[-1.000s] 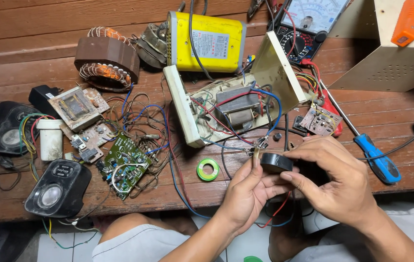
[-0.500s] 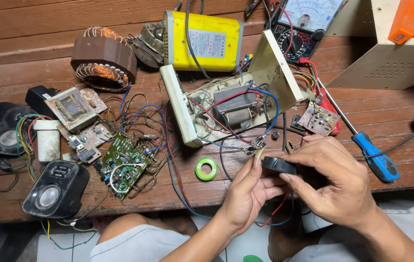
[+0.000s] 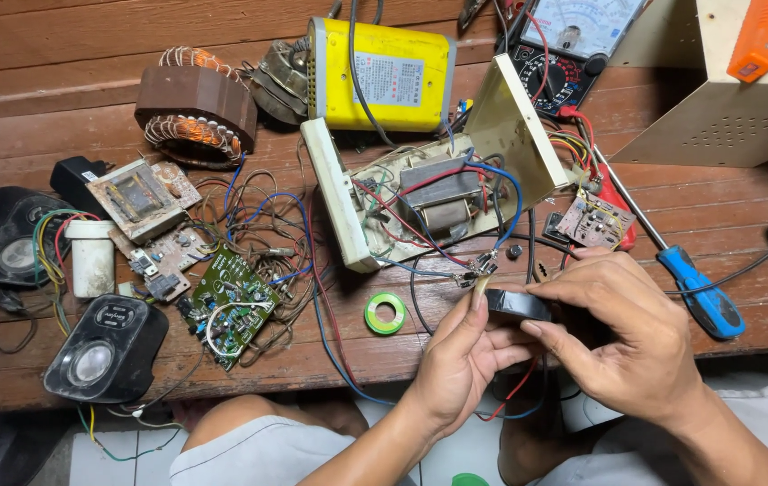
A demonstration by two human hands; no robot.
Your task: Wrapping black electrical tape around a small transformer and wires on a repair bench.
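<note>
- Lay untouched at far left, as a second before: two black speakers (image 3: 100,349), a white capacitor (image 3: 93,258), a green circuit board (image 3: 233,303) amid loose wires.
- Sat unmoved mid-bench: a small green tape roll (image 3: 386,314), below the opened cream chassis (image 3: 429,202) with its transformer.
- Pinched the black tape roll (image 3: 516,305) from below and left: left hand (image 3: 460,360), thumb and forefinger closed on its edge, close to the chassis's loose lead ends.
- Closed over the same roll from the right: right hand (image 3: 631,337), fingers curled round it; shifted slightly from a second earlier, suggesting tape being picked free.
- Rested apart at right: a blue-handled screwdriver (image 3: 699,292).
</note>
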